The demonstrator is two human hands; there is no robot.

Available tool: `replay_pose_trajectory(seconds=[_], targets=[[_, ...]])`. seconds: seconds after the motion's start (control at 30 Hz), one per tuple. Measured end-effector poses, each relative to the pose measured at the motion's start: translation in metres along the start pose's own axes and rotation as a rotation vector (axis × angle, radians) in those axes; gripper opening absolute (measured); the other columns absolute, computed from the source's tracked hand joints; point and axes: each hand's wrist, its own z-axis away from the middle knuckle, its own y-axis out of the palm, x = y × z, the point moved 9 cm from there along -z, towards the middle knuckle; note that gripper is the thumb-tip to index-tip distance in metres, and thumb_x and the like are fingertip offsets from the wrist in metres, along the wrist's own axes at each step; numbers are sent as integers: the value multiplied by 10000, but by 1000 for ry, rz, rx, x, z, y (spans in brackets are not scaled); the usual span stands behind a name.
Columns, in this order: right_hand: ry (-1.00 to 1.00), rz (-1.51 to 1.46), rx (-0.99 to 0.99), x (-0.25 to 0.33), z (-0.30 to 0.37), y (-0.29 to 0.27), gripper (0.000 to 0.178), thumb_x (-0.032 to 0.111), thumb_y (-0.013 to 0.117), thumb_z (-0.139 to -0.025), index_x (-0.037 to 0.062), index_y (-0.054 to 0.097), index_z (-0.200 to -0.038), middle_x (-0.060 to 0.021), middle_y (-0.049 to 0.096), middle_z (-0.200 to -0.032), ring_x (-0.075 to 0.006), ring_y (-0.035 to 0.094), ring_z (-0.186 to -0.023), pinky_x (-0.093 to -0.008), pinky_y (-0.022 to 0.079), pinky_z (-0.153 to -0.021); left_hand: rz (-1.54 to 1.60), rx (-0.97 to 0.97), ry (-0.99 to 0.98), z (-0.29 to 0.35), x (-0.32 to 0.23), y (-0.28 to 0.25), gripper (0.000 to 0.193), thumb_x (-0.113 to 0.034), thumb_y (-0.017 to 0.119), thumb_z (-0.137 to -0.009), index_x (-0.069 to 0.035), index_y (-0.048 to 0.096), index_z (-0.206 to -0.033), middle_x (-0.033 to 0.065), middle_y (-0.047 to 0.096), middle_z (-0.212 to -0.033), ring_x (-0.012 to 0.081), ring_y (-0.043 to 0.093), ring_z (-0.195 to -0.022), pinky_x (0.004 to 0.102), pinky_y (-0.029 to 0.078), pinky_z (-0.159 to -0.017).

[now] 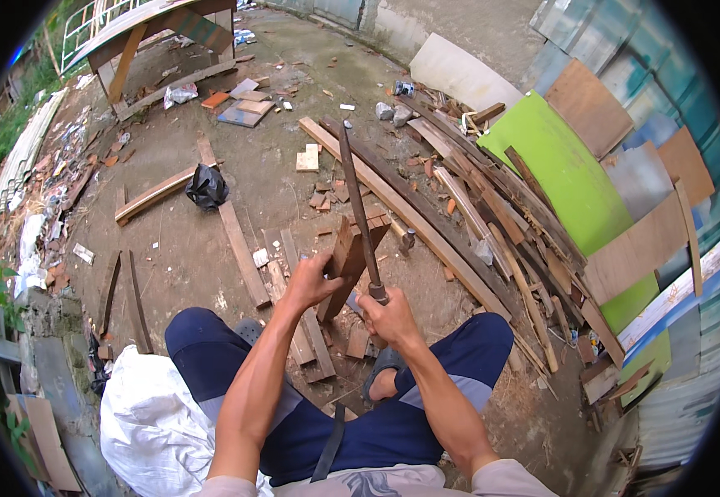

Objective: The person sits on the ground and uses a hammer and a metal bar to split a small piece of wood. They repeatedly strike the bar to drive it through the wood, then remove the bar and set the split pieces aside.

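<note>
My left hand (308,282) grips a short reddish-brown wooden board (344,258), held tilted up in front of my knees. In my right hand (386,318) is the handle of a machete (354,186), its long, dark, rusty blade seen nearly edge-on and pointing away from me. The blade passes close beside the board; whether they touch I cannot tell. Just beyond the board, a hammer (408,239) lies on the ground, partly hidden by the wood. Below my hands, narrow wooden strips (317,340) lie between my feet.
A long plank (409,217) runs diagonally right of my hands, beside a heap of old timber (500,207). Leaning sheets, one a green panel (554,170), line the right. A black plastic bag (207,187) sits ahead left; a white sack (157,414) lies by my left leg.
</note>
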Motion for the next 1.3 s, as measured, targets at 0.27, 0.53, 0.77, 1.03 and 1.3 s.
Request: replay_pose_trajectory(seconds=[0.27, 0.53, 0.77, 1.03, 1.3], targets=[[308, -768, 344, 12, 27, 52, 215, 131, 645, -925, 71, 507, -771, 29, 412, -566, -104, 400, -426, -296, 372, -420, -77, -4, -51, 1, -10, -4, 392, -194, 815, -742, 21, 666, -1034, 197, 735, -880, 303, 735, -795, 372, 566, -735], [-154, -43, -249, 33, 31, -22, 366, 259, 712, -947, 79, 523, -691, 7, 553, -581, -86, 516, -487, -288, 376, -442, 6, -52, -4, 0, 8, -7, 463, -226, 825, -765, 16, 651, -1118, 211, 738, -941, 322, 737, -870, 394, 572, -783], [-481, -132, -163, 75, -39, -64, 436, 256, 879, -810, 67, 517, -961, -65, 646, -906, -145, 673, -692, -281, 578, -579, 59, 129, -18, 4, 7, 8, 515, -241, 822, -778, 11, 639, -1189, 219, 736, -1042, 309, 728, -978, 383, 563, -859], [-346, -396, 56, 56, -57, -46, 481, 199, 916, -765, 49, 535, -1017, -39, 633, -859, -128, 653, -692, -285, 565, -557, 234, -46, -105, 8, -42, -23, 693, -271, 822, -843, -41, 504, -1415, 155, 573, -1381, 286, 544, -1313, 440, 469, -1094], [-319, -348, 46, 64, -79, -39, 500, 210, 915, -766, 7, 543, -1033, -14, 592, -846, -120, 638, -707, -279, 580, -575, 191, -497, 40, 3, -109, -69, 187, -147, 693, -965, 2, 657, -1072, 75, 701, -932, 131, 681, -873, 280, 563, -754]])
